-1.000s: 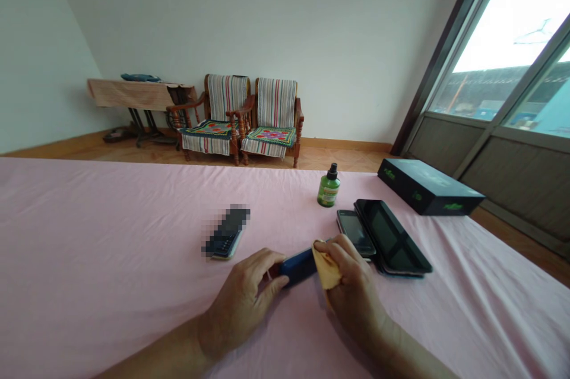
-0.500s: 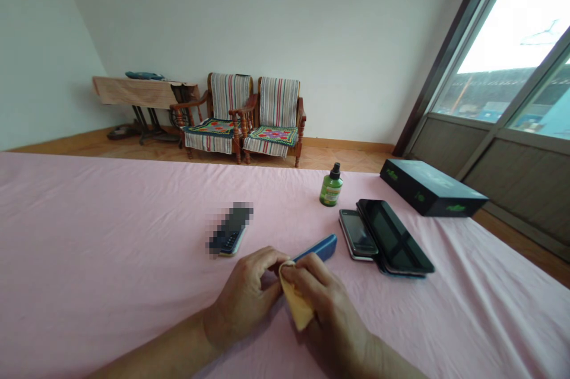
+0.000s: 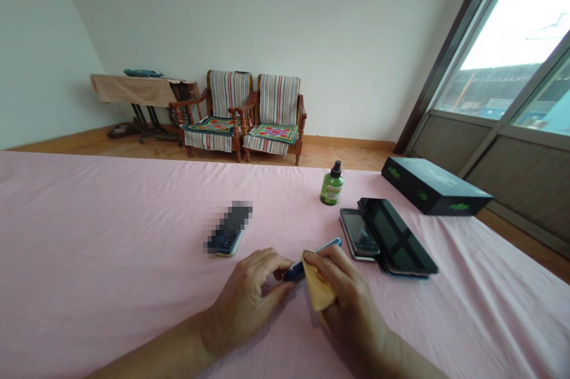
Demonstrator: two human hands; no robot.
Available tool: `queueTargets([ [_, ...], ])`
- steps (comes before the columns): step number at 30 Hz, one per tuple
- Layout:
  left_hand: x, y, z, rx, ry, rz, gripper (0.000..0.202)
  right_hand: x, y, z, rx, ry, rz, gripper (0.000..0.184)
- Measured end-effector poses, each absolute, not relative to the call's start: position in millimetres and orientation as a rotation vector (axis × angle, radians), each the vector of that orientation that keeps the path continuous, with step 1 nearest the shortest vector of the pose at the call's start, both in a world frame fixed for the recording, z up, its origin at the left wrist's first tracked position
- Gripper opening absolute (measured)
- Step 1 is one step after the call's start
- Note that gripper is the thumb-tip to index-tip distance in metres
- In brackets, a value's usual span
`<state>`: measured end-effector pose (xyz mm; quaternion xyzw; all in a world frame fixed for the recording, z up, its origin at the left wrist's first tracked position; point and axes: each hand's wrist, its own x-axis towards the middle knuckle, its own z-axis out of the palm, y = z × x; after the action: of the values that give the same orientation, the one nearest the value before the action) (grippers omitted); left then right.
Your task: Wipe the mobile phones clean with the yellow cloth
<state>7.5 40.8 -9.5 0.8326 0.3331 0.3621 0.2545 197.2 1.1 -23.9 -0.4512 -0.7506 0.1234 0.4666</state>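
My left hand (image 3: 247, 293) pinches the near end of a slim blue mobile phone (image 3: 294, 272) between thumb and fingers. A folded yellow cloth (image 3: 321, 291) is gripped in my right hand (image 3: 354, 293), whose fingers wrap over the phone's middle. Its far end pokes out beyond the right knuckles; much of its surface is hidden by the cloth and fingers. To the left lies a keypad phone (image 3: 231, 241), partly blurred by pixelation. A silver-edged phone (image 3: 360, 233) rests on the right against a black tablet (image 3: 398, 237).
Pink cloth (image 3: 111, 248) covers the surface under everything. A green bottle with a black pump top (image 3: 332, 188) stands behind the phones. At the back right sits a black box (image 3: 436, 186). Two wooden armchairs (image 3: 278, 107) and a covered stand (image 3: 138, 91) are by the wall.
My right hand and the yellow cloth have slid right along the phone, away from my left hand. The phone has turned, showing a lighter edge, and its near end is now uncovered.
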Motion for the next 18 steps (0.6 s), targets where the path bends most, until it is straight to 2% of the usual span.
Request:
queueTargets([
  [18,7,42,-7,2.282,0.974,1.052,0.012,234,20,-14,-1.394,-1.731,0.019,0.052],
])
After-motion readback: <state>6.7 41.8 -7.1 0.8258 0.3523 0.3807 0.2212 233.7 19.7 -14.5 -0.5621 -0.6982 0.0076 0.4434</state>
